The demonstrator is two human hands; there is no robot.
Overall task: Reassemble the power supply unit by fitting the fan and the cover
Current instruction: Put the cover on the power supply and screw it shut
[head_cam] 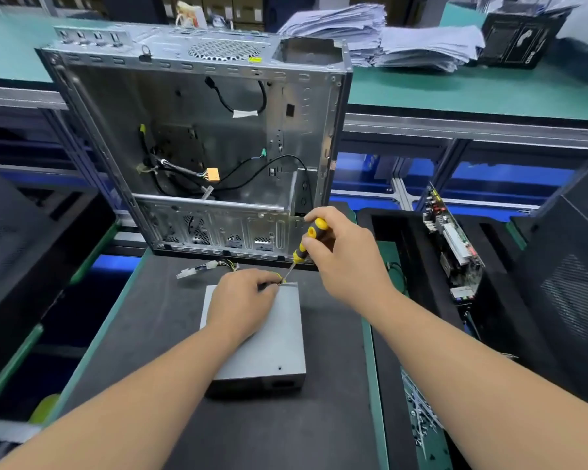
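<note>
The grey power supply unit lies flat on the black mat, its metal cover on top. My left hand rests on the cover, fingertips pinched at the far right corner where the screwdriver tip meets it. My right hand grips a yellow and black screwdriver, tilted down to the left with its tip at that corner. Whether a screw sits under the tip is hidden by my fingers. The unit's cables with white connectors trail out behind it. The fan is not visible.
An open empty computer case stands upright just behind the unit. A circuit board leans in a black tray on the right, with loose screws in a tray nearer me. Black panels stand left and right. Paper stacks lie on the far bench.
</note>
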